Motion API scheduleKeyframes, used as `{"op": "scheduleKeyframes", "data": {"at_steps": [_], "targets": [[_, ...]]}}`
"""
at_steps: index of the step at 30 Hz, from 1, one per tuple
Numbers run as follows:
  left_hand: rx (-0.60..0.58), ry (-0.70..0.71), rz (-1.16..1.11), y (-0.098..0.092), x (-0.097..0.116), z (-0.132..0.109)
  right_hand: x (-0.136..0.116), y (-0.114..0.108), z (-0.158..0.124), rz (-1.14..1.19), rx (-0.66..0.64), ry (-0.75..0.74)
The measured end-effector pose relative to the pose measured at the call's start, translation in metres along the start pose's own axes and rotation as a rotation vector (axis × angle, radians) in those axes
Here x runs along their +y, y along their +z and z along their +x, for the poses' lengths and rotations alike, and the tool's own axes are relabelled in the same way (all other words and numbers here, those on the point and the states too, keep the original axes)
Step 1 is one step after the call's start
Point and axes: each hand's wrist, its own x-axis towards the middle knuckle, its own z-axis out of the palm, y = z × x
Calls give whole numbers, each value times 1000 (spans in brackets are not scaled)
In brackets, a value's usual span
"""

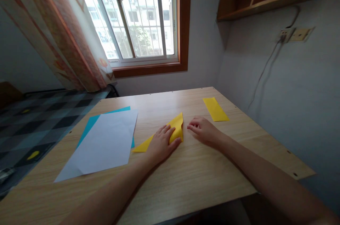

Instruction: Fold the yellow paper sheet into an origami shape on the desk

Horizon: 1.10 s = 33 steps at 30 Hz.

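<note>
A yellow sheet of paper (176, 123), folded into a triangle, lies on the wooden table (170, 189). My left hand (162, 144) rests flat on it, fingers spread, covering its middle. The paper's right edge lifts slightly in a curl near my thumb. Just right of that edge, apart from the paper, is my right hand (204, 130). Its fingers are curled together and nothing shows in them.
A yellow paper strip (215, 109) lies at the back right of the table. To the left, a white sheet (106, 143) overlaps a blue sheet (89, 127). Beyond the table's left edge is a bed with a checked cover (47, 111). A cable (261, 72) hangs along the right wall.
</note>
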Motion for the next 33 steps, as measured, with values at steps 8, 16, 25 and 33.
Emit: {"op": "scheduleKeyframes", "data": {"at_steps": [8, 16, 25, 33], "targets": [[27, 17, -106, 5, 1, 3, -15, 25, -3, 314, -92, 1], [37, 20, -110, 8, -1, 3, -11, 30, -1, 452, -60, 103], [102, 32, -162, 3, -3, 6, -11, 29, -2, 561, -63, 202], [178, -13, -258, -11, -12, 12, -4, 25, -2, 709, -113, 296]]}}
